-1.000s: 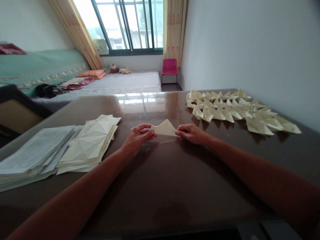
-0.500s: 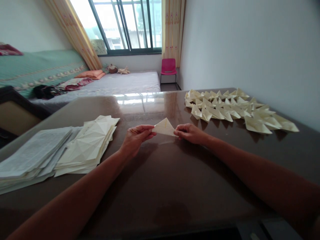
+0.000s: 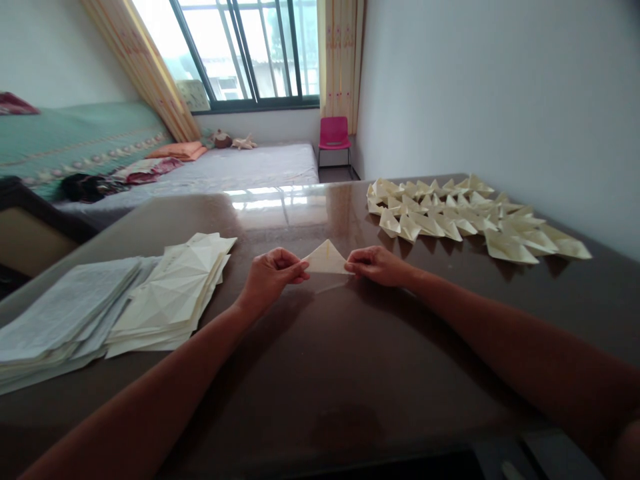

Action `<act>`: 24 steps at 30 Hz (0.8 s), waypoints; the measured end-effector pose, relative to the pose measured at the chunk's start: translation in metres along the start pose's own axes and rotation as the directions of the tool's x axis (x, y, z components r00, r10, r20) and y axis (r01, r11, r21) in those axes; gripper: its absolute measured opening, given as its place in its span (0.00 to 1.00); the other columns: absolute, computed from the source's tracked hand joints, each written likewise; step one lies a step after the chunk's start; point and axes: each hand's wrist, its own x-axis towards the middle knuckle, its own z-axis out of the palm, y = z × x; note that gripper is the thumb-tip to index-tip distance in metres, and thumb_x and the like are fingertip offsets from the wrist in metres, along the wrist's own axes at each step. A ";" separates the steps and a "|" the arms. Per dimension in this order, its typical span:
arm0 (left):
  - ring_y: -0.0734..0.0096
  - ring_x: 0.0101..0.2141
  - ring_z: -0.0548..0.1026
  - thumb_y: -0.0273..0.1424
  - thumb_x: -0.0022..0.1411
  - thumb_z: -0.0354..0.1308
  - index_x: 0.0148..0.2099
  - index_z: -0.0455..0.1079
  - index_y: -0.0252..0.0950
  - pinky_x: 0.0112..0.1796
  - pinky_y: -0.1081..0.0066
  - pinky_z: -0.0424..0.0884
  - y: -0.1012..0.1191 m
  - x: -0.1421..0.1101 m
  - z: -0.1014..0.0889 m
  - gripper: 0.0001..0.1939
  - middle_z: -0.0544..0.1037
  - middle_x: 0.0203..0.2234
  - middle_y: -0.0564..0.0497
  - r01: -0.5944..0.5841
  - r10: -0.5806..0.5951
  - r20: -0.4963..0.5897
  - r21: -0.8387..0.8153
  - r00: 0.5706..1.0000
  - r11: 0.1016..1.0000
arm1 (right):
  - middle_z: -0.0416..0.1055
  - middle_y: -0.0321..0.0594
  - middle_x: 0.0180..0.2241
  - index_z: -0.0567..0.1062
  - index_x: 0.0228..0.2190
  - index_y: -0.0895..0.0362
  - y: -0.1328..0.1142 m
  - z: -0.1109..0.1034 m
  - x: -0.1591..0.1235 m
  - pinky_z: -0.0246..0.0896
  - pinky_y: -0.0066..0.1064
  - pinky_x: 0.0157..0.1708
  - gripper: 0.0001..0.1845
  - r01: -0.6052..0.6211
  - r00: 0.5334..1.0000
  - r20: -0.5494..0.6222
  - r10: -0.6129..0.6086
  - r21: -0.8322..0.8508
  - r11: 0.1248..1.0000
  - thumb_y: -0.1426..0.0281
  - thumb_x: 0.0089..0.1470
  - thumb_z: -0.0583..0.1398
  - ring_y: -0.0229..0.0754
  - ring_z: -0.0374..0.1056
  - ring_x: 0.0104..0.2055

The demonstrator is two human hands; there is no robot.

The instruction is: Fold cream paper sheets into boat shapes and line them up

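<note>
Between my hands, just above the brown table (image 3: 300,373), is a cream folded paper triangle (image 3: 326,259) with its point up. My left hand (image 3: 277,272) pinches its left corner between thumb and fingers. The right corner is pinched in my right hand (image 3: 376,265). Left of my hands lies a stack of creased cream paper sheets (image 3: 173,287), overlapping a pile of printed paper sheets (image 3: 65,303). Rows of folded paper pieces (image 3: 440,217) with raised points stand at the far right of the table.
Beyond the table is a bed (image 3: 270,162) with orange pillows (image 3: 177,151) and a plush toy. A pink chair (image 3: 335,135) stands below the curtain (image 3: 341,63). A white wall (image 3: 500,87) borders the right side. A dark chair back (image 3: 40,223) shows at the left.
The paper triangle has levelled out, its lower edge now nearly horizontal instead of sloping down to the right. Both hands keep their pinch on its corners. The view has shifted slightly.
</note>
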 end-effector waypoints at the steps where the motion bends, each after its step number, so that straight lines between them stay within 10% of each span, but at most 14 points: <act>1: 0.71 0.25 0.78 0.35 0.45 0.71 0.32 0.69 0.32 0.26 0.77 0.73 0.000 0.000 -0.001 0.16 0.77 0.21 0.54 -0.007 0.007 0.012 -0.021 1.000 1.000 | 0.69 0.34 0.22 0.75 0.28 0.61 0.000 0.000 0.000 0.51 0.25 0.27 0.17 0.002 1.000 0.001 -0.002 -0.002 1.000 0.60 0.56 0.55 0.34 0.60 0.25; 7: 0.74 0.26 0.77 0.36 0.47 0.70 0.38 0.74 0.31 0.29 0.77 0.71 -0.004 0.004 -0.008 0.18 0.78 0.26 0.51 0.107 -0.103 0.158 -0.022 0.982 0.994 | 0.63 0.32 0.19 0.73 0.25 0.60 -0.008 0.001 -0.002 0.47 0.25 0.25 0.16 0.030 0.999 -0.016 -0.031 -0.083 0.996 0.62 0.56 0.55 0.32 0.55 0.23; 24: 0.77 0.19 0.68 0.40 0.46 0.67 0.29 0.71 0.32 0.23 0.76 0.62 -0.005 0.009 -0.004 0.16 0.70 0.16 0.56 0.010 -0.015 0.043 0.095 0.999 0.995 | 0.56 0.31 0.20 0.61 0.18 0.58 -0.018 0.020 -0.005 0.44 0.27 0.26 0.20 0.126 0.987 -0.080 -0.140 -0.160 0.979 0.63 0.59 0.52 0.32 0.51 0.24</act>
